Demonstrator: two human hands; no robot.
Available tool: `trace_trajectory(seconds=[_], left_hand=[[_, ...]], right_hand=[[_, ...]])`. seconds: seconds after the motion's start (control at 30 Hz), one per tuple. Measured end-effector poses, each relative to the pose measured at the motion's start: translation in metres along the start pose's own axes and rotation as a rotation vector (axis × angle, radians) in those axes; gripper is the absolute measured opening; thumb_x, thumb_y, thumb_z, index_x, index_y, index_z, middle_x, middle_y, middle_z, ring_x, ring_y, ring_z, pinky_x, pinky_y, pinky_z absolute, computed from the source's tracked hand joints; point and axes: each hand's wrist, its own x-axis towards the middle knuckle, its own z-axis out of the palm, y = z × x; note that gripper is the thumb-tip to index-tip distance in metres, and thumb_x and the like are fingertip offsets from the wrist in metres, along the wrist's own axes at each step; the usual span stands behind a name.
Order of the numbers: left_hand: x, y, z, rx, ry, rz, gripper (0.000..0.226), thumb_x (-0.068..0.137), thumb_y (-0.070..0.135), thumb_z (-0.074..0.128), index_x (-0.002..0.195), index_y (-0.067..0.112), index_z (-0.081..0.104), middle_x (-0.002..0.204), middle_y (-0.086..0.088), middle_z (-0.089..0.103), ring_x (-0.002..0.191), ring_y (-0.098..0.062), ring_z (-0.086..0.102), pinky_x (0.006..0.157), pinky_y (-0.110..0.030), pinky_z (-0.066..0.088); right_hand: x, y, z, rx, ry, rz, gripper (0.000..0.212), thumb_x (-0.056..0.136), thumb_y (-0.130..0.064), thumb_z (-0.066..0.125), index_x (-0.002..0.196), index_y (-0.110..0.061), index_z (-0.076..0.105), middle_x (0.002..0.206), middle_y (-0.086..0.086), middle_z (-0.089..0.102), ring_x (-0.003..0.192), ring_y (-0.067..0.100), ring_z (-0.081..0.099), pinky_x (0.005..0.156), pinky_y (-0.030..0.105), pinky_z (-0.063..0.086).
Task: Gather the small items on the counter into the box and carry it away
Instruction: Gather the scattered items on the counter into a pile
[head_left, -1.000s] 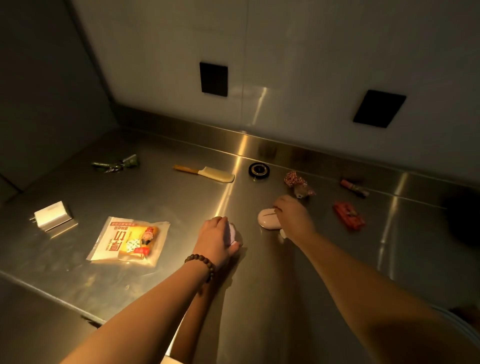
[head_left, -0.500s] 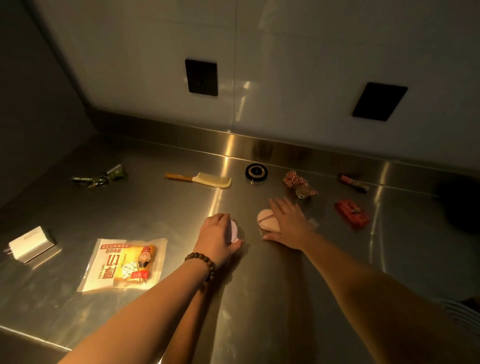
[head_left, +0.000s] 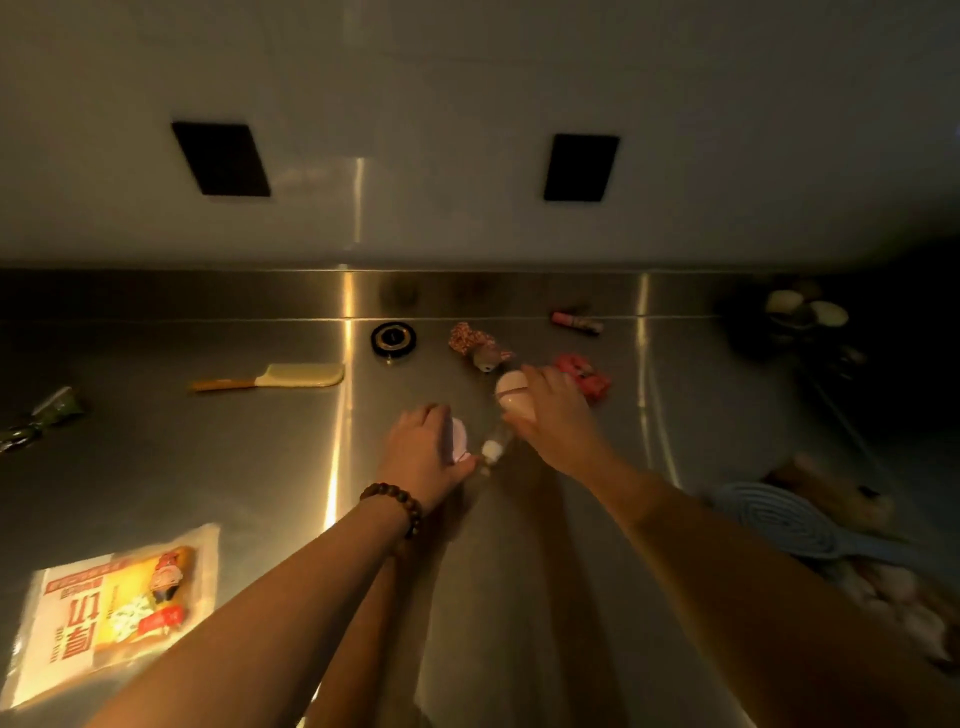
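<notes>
Two hands work at the middle of a steel counter (head_left: 208, 467) under dim, warm light. Taking the round black disc (head_left: 393, 339) near the back edge as the landmark, the left hand (head_left: 423, 452) lies nearer the camera than the disc and a little to its right; its fingers are curled over a small pale pink case (head_left: 459, 439), of which only the right edge shows past the knuckles, and a dark bead bracelet (head_left: 396, 503) circles the wrist. The right hand (head_left: 558, 415) is to the right of the disc and nearer the camera; its fingers and thumb wrap around a pink egg-shaped object (head_left: 514, 397), whose rounded end sticks out to the left of the hand. Whether that object is lifted off the steel or touching it cannot be told. Between the two hands lies a small clear item with a pale cap (head_left: 493, 446), too blurred to name. Just right of the disc sits a patterned cloth trinket (head_left: 475, 345); farther right, a red wrapped item (head_left: 584, 376) shows just behind the right hand, and a small pink tube (head_left: 576, 322) lies by the back ledge. Left of the disc rests a pale comb (head_left: 283, 376) with an orange handle. Far to the left and close to the camera lies a printed snack packet (head_left: 117, 608). No box can be made out.
</notes>
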Motion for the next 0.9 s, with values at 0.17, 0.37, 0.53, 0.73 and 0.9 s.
trace_trajectory(seconds=[0.17,0.37,0.53,0.73,0.9], left_hand=[[0.014,0.092,0.038,-0.018,-0.041,0.160,0.072,0.069,0.053,0.069,0.125,0.014,0.049,0.125,-0.006,0.051,0.113,-0.024,0.044,0.096,-0.033,0.036],[0.017,0.181,0.097,-0.065,-0.210,0.304,0.075,0.071,0.046,0.072,0.129,0.006,0.046,0.128,-0.013,0.050,0.117,-0.028,0.043,0.099,-0.030,0.029],[0.014,0.215,0.137,-0.035,-0.301,0.229,0.075,0.078,0.051,0.064,0.136,0.012,0.038,0.139,-0.007,0.042,0.124,-0.024,0.039,0.103,-0.030,0.029],[0.003,0.215,0.160,-0.063,-0.300,0.173,0.071,0.086,0.044,0.056,0.143,0.014,0.027,0.147,-0.007,0.030,0.133,-0.023,0.028,0.110,-0.032,0.023],[-0.001,0.213,0.165,-0.040,-0.305,0.199,0.076,0.083,0.045,0.057,0.144,0.016,0.024,0.148,-0.006,0.028,0.134,-0.023,0.026,0.111,-0.034,0.022]], right_hand=[[-0.037,0.099,-0.068,-0.041,0.071,0.091,0.061,0.082,-0.035,0.065,0.132,-0.007,0.045,0.127,0.018,0.049,0.113,0.036,0.046,0.095,0.041,0.037],[-0.074,0.197,-0.110,-0.118,-0.169,0.215,0.065,0.082,-0.031,0.066,0.137,-0.010,0.038,0.136,0.016,0.044,0.122,0.034,0.043,0.099,0.039,0.035],[-0.073,0.221,-0.110,-0.204,-0.413,0.173,0.073,0.084,-0.035,0.063,0.144,-0.012,0.027,0.147,0.013,0.034,0.132,0.032,0.034,0.108,0.042,0.029],[-0.064,0.216,-0.102,-0.342,-0.566,0.102,0.073,0.084,-0.032,0.063,0.145,-0.014,0.026,0.148,0.012,0.034,0.134,0.032,0.034,0.112,0.047,0.026],[-0.069,0.207,-0.104,-0.381,-0.601,0.079,0.072,0.084,-0.037,0.062,0.144,-0.017,0.029,0.145,0.010,0.039,0.130,0.030,0.039,0.107,0.047,0.034]])
